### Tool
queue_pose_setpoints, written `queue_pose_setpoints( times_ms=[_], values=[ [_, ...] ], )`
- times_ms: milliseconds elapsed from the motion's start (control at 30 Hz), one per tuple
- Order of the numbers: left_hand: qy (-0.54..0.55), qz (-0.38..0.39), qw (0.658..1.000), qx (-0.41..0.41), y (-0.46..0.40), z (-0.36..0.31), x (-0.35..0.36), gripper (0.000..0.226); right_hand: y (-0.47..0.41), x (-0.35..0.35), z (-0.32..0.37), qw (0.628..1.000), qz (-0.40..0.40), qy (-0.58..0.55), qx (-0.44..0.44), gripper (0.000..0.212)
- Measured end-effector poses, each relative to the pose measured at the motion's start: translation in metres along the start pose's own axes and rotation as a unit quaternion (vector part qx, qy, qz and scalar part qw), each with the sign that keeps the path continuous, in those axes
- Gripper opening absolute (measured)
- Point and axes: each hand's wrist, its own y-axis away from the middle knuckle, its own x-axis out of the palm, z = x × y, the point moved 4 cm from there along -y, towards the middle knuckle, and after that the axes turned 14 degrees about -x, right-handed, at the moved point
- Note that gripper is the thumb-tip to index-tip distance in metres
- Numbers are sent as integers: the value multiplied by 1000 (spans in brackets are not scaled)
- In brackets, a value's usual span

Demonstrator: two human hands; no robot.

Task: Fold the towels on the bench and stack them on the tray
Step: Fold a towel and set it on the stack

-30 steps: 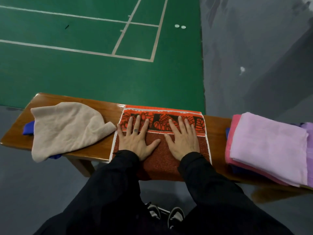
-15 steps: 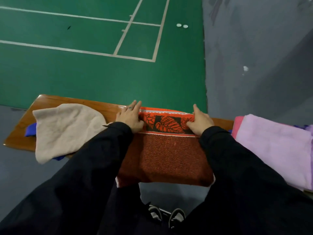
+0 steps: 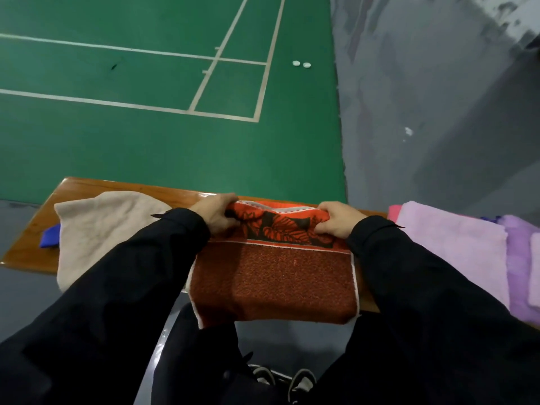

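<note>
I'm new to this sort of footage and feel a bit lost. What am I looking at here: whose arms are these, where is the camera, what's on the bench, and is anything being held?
There is no machine here: a person wears a camera on the head, so you look down along their black-sleeved arms. The left hand and right hand each have a grip on the far edge of a red leaf-patterned towel, which lies on a wooden bench and hangs over its near edge. To the left lies a crumpled beige towel over something blue. To the right sits a stack of folded pink towels with purple ones beside it. Behind is a green court floor.
</note>
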Motion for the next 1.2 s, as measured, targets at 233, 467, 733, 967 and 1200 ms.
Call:
queue_pose_setpoints(
  times_ms=[233, 467, 733, 967, 1200],
  values=[
    [149, -130, 978, 69, 47, -28, -114, 27, 39, -93, 52, 984, -154, -58, -75, 23],
    [265, -342, 891, 136, 127, -56, -172, 18, 115, -165, 114, 890, -403, -74, -202, 18],
    [39, -308, 948, 69, 144, 16, 9, 33, 142, -7, 51, 944, -281, 30, -171, 30],
    [-94, -179, 979, -32, 152, 40, 103, 38, 133, 105, 6, 980, -76, 175, -63, 47],
    [-86, -178, 980, 1, 143, 50, 96, 44, 134, 101, -2, 979, -99, 146, -98, 41]
  ],
)
